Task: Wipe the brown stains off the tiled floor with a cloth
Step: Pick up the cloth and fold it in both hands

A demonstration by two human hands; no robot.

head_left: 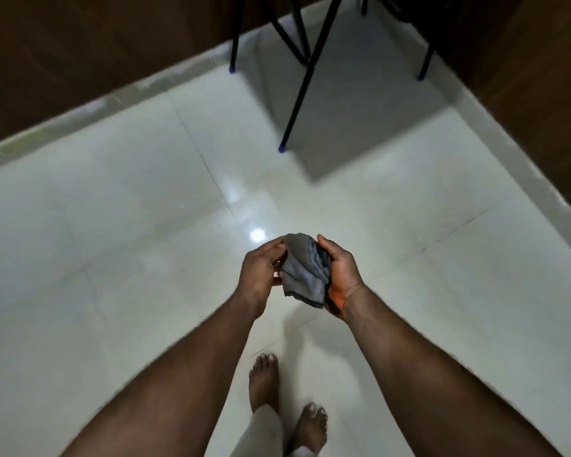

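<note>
I hold the grey cloth (pixel 305 270) between both hands, above the tiled floor (pixel 112 225). My right hand (pixel 340 275) grips its right side with curled fingers; my left hand (pixel 261 272) pinches its left edge. The folded cloth's long axis points away from me.

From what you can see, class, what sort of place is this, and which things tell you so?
Probably an indoor room corner: glossy pale floor tiles, dark wood-look walls meeting at a skirting, and black table legs with blue feet.
</note>
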